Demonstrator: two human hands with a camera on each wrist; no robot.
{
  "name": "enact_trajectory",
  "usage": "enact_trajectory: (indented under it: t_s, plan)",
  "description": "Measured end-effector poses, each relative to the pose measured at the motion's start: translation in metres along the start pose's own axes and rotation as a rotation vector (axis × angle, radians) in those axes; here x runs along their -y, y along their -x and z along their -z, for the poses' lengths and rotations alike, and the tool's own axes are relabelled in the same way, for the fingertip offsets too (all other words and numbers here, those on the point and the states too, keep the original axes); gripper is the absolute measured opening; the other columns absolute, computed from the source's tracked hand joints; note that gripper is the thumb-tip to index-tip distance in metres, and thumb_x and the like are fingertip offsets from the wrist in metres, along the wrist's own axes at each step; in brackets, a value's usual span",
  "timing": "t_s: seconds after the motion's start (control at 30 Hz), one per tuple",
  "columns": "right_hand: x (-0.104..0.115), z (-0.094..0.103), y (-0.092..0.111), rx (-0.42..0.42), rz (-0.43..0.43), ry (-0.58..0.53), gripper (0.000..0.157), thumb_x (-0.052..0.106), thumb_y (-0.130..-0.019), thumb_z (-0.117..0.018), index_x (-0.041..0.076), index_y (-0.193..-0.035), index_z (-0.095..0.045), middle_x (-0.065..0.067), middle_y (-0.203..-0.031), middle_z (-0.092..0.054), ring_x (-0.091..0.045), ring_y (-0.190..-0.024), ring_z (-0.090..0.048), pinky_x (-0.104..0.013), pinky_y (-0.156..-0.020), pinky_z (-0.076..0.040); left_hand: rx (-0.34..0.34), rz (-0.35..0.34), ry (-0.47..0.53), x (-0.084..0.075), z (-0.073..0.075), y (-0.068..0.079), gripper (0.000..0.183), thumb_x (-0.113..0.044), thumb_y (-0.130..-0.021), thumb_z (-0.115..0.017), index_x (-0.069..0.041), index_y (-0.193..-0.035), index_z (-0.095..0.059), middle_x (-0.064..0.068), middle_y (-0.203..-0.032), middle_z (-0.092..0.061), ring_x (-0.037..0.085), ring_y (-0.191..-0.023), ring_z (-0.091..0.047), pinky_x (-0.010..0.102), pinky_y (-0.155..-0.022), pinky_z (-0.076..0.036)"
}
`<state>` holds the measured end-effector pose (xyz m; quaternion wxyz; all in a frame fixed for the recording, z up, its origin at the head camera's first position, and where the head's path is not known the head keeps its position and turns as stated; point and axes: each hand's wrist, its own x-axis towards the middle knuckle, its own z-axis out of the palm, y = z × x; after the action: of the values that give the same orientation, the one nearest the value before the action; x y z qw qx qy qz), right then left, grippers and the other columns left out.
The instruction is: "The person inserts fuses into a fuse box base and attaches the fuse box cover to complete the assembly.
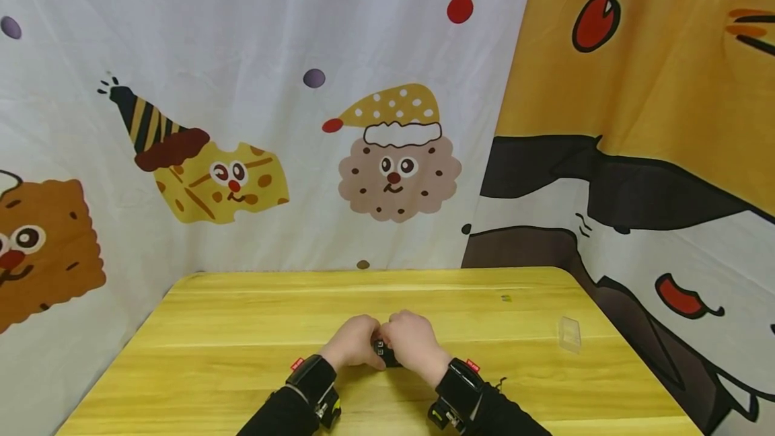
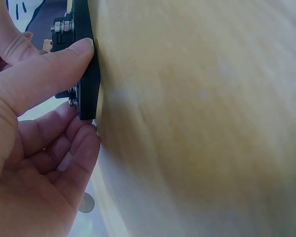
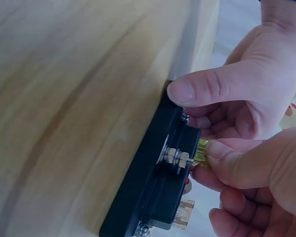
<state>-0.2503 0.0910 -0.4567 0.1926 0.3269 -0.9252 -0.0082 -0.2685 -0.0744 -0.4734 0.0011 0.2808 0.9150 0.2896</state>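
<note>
A black fuse block (image 3: 160, 180) with metal studs and nuts stands on the table between the two hands. My left hand (image 1: 353, 342) grips one end of it, the thumb lying over the base edge. In the right wrist view, my right hand (image 3: 266, 170) pinches a yellow blade fuse (image 3: 202, 150) at a slot of the block, thumb against finger. A pale tan blade fuse (image 3: 184, 213) sits in another slot. The head view shows only a little of the block (image 1: 383, 350), since my right hand (image 1: 418, 342) covers much of it.
On the right side of the wooden table (image 1: 242, 301) lies a clear plastic cover (image 1: 569, 335). A tiny yellowish-green piece (image 1: 506, 299), too small to make out, lies further back. Cartoon-printed cloth (image 1: 254, 39) hangs behind the table and along its sides.
</note>
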Motion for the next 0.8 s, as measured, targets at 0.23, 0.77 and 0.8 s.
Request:
enact_trajectory:
  t_s: [0.23,0.77,0.8]
  plan:
    - [0.0065,-0.0001,0.0020,-0.048,0.014,0.122,0.012,0.016,-0.084,-0.076,0.023,-0.075,-0.072,0.003,-0.066,-0.054,-0.014,-0.062,-0.050,-0.027,-0.050,-0.046,0.003,-0.010,-0.012,0.0003,0.0000,-0.0024,0.037,-0.014,-0.055,-0.095,-0.010,-0.073,-0.063,-0.010,-0.064,-0.047,0.008,-0.057,-0.038,0.025,-0.056,-0.036]
    - [0.0055,-0.0046,0.0038,-0.064,0.008,0.110,0.012,0.016,-0.084,-0.076,0.022,-0.076,-0.072,0.001,-0.067,-0.054,-0.016,-0.062,-0.049,-0.027,-0.050,-0.045,0.001,-0.015,-0.021,-0.0004,-0.0004,-0.0020,0.038,-0.016,-0.055,-0.096,-0.009,-0.075,-0.064,-0.010,-0.065,-0.049,0.007,-0.058,-0.040,0.025,-0.057,-0.038]
    - [0.0051,-0.0051,0.0040,-0.058,0.003,0.097,0.012,0.016,-0.084,-0.077,0.022,-0.075,-0.071,0.002,-0.067,-0.053,-0.015,-0.062,-0.049,-0.026,-0.050,-0.044,0.001,-0.012,-0.023,0.0000,-0.0007,-0.0016,0.038,-0.016,-0.055,-0.096,-0.009,-0.075,-0.064,-0.010,-0.065,-0.048,0.007,-0.058,-0.039,0.025,-0.056,-0.037]
